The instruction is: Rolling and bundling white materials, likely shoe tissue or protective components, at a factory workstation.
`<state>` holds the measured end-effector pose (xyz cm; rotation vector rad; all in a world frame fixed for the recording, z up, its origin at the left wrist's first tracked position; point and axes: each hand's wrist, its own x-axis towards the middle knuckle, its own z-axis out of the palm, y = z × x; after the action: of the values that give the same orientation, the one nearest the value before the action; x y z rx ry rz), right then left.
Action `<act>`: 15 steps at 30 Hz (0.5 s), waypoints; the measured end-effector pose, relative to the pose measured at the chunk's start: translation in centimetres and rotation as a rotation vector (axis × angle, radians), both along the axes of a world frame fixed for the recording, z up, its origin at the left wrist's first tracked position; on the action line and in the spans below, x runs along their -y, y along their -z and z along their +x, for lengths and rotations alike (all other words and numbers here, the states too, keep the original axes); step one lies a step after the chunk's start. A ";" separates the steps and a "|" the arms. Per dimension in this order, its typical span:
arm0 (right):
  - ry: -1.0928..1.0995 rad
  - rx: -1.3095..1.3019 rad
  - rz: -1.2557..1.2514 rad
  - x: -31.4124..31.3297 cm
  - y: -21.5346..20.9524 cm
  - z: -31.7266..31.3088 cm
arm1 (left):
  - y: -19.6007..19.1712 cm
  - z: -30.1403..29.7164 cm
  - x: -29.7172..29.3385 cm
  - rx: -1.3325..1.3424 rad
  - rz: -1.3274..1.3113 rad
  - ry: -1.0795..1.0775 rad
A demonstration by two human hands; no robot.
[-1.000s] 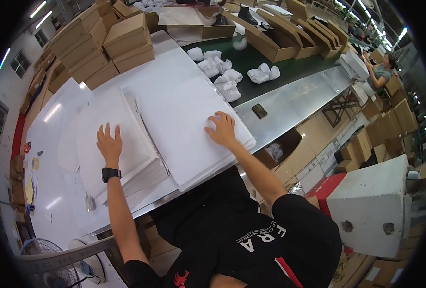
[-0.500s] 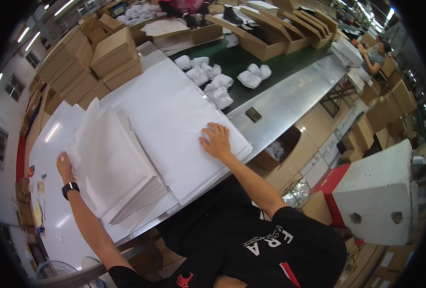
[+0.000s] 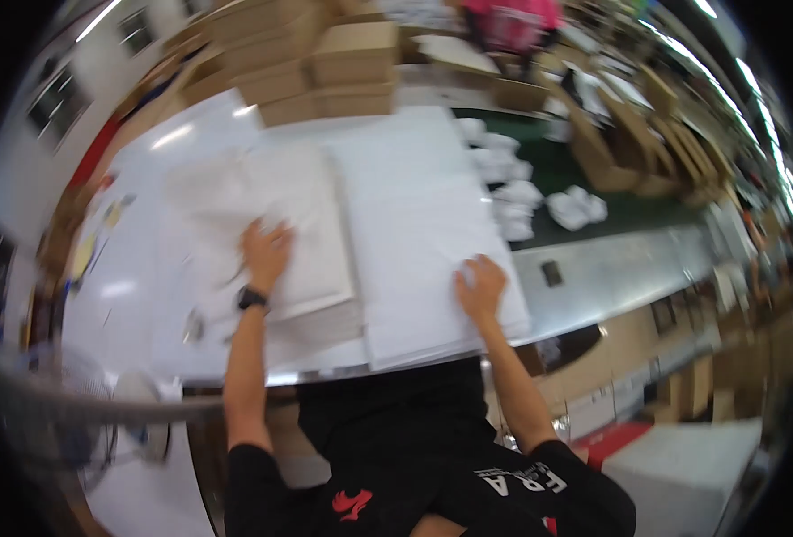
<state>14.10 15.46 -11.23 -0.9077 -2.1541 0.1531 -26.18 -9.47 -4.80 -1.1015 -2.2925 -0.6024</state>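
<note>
Two piles of large paper sheets lie side by side on the white table (image 3: 137, 277). My left hand (image 3: 267, 253), a dark watch on its wrist, rests on top of the thick off-white stack (image 3: 302, 192), fingers apart and slightly blurred. A lower pile of smooth white sheets (image 3: 414, 242) is to the right of it. On that pile's right side lies my right hand (image 3: 483, 288), its fingers spread and loosely bent. Neither hand shows anything in its grip.
Brown boxes (image 3: 356, 67) are stacked behind the table. White wrapped bundles (image 3: 513, 206) lie on a green conveyor belt (image 3: 566, 237), with open boxes (image 3: 602, 148) farther along. A metal ledge (image 3: 611, 268) borders the belt. Someone in pink (image 3: 513, 22) stands beyond. A fan (image 3: 88, 385) is at lower left.
My left hand has moved from the raised sheet at the stack's left edge onto the stack's top, and the sheet now lies flatter. My right hand remains on the white pile. The view has turned.
</note>
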 end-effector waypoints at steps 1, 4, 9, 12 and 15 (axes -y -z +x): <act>-0.017 0.000 -0.062 0.5 -0.2 -0.5 | 0.9 -0.6 0.6 -0.027 -0.025 -0.058; 0.012 0.014 -0.120 0.0 0.4 0.0 | 0.7 -2.4 0.6 0.116 -0.070 -0.003; 0.061 0.281 -0.289 -0.1 -3.1 0.3 | -8.4 4.2 -0.9 0.116 0.293 0.332; -0.021 0.557 -0.553 -0.5 -8.1 -0.8 | -15.8 11.7 -0.3 0.511 -0.082 0.267; -0.629 -0.355 -0.973 1.0 -10.8 -3.0 | -17.9 14.7 0.3 0.974 0.386 0.626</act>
<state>11.11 14.50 -0.40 -0.5655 -1.9022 1.6394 -11.50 -9.74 13.10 -1.5251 -2.3007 -2.1080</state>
